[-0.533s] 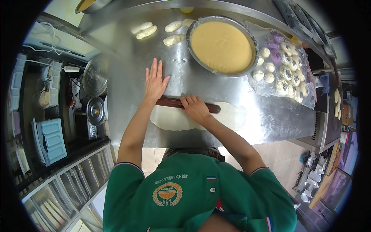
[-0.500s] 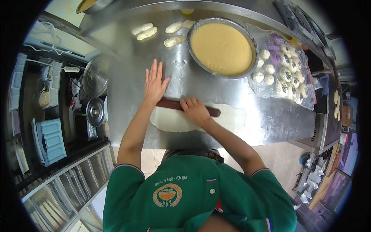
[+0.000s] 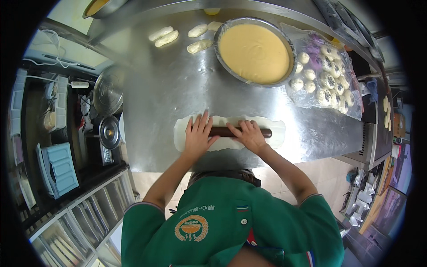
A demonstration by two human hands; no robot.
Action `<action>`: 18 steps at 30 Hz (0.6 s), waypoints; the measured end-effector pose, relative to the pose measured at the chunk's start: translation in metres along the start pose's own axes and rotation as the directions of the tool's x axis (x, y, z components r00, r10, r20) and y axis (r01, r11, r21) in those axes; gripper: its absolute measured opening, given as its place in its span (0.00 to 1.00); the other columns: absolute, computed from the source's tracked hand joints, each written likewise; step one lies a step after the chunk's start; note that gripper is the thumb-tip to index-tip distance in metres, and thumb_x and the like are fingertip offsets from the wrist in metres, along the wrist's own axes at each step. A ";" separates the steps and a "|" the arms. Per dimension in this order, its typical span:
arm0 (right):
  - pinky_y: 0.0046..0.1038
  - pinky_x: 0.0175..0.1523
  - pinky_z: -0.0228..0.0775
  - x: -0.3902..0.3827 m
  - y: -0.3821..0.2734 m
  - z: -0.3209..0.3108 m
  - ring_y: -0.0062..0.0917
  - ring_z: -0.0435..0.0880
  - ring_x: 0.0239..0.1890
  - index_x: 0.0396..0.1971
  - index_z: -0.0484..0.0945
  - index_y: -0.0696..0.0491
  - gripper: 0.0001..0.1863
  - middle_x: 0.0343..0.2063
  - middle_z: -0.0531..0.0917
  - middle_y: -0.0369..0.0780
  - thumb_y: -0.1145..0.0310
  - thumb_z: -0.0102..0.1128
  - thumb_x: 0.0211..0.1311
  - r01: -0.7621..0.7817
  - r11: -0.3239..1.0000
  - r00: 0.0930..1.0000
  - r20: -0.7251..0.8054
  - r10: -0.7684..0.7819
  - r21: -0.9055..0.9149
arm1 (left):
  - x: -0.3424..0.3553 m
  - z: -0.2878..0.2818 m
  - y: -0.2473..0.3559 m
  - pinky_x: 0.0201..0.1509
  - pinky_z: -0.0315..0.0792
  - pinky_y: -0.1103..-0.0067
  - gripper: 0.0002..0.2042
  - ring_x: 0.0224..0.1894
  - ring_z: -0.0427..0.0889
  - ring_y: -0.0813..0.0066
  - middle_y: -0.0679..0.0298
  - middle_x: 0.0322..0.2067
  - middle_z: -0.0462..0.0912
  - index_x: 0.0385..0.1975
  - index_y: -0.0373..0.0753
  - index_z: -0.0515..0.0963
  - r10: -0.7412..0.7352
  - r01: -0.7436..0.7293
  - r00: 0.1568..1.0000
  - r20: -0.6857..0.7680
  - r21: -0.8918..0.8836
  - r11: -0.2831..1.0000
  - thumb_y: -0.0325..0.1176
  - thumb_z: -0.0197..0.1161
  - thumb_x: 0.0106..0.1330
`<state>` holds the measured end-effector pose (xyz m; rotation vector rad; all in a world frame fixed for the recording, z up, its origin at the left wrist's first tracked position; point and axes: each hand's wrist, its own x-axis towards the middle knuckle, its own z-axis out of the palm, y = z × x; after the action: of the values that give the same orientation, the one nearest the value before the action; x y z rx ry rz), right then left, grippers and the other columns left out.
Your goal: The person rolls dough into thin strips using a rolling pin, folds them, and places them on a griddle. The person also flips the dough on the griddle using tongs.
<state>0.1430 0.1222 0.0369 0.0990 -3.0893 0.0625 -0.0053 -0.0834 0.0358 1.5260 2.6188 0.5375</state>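
On the steel worktable lies a long, pale sheet of flattened dough (image 3: 275,138) with a dark wooden rolling pin (image 3: 221,132) across it. My left hand (image 3: 199,137) is open, its fingers stretched flat over the pin's left end, which it hides. Just right of centre, my right hand (image 3: 250,136) has its fingers curled on the pin, leaving the right tip showing. Beyond them is a large steel bowl of pale yellow batter (image 3: 254,52). Several elongated dough pieces (image 3: 166,38) lie at the back left.
Plastic-covered buns (image 3: 328,80), some white, some purple, sit at the right. A griddle (image 3: 381,138) with several dough pieces stands beyond the table's right end. At left are round metal lids (image 3: 109,132), a blue plastic container (image 3: 59,169) and shelving.
My left hand has come down and towards me from the bare steel onto the pin. My right hand and the rolling pin have shifted right and nearer to me.
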 end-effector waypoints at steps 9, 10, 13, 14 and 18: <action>0.42 0.53 0.68 -0.043 0.057 -0.007 0.45 0.74 0.48 0.57 0.73 0.54 0.32 0.46 0.76 0.49 0.72 0.73 0.49 -0.737 0.613 0.485 -0.408 0.773 0.285 | 0.130 0.017 -0.023 0.53 0.67 0.64 0.29 0.49 0.76 0.61 0.61 0.44 0.80 0.62 0.47 0.72 0.356 -0.366 0.930 0.094 0.127 0.922 0.54 0.61 0.63; 0.42 0.54 0.68 -0.067 0.066 0.000 0.46 0.74 0.49 0.58 0.72 0.57 0.32 0.45 0.76 0.52 0.70 0.72 0.51 -0.849 0.463 0.400 -0.262 0.878 0.254 | 0.121 0.030 -0.030 0.53 0.66 0.65 0.30 0.48 0.76 0.61 0.63 0.44 0.80 0.62 0.48 0.72 0.390 -0.387 0.921 -0.009 0.118 0.915 0.53 0.63 0.61; 0.40 0.46 0.74 -0.126 0.076 0.030 0.45 0.82 0.40 0.52 0.73 0.59 0.26 0.36 0.81 0.52 0.66 0.69 0.55 -0.869 0.176 0.207 0.016 0.978 0.462 | 0.143 0.028 -0.014 0.56 0.65 0.63 0.31 0.51 0.74 0.60 0.61 0.50 0.77 0.63 0.49 0.71 0.346 -0.346 0.938 0.000 0.004 0.938 0.51 0.65 0.60; 0.38 0.39 0.76 -0.128 0.077 0.033 0.43 0.84 0.31 0.45 0.76 0.60 0.22 0.27 0.84 0.49 0.64 0.69 0.54 -0.776 0.008 0.137 0.157 0.978 0.630 | 0.143 0.023 -0.007 0.57 0.64 0.63 0.31 0.52 0.73 0.60 0.60 0.52 0.76 0.63 0.49 0.71 0.333 -0.333 0.943 -0.022 -0.003 0.943 0.50 0.66 0.60; 0.33 0.37 0.77 -0.133 0.089 0.030 0.39 0.85 0.28 0.29 0.82 0.60 0.14 0.22 0.84 0.46 0.63 0.68 0.51 -0.816 -0.014 0.217 0.329 0.919 0.578 | 0.054 0.027 0.050 0.75 0.42 0.52 0.43 0.74 0.52 0.55 0.54 0.73 0.53 0.70 0.36 0.57 0.265 -0.270 0.963 -0.054 -0.135 0.953 0.50 0.66 0.58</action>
<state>0.2685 0.2185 -0.0031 -1.7809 -2.1345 1.1446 0.0153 -0.0078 0.0334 1.8508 2.3504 0.7574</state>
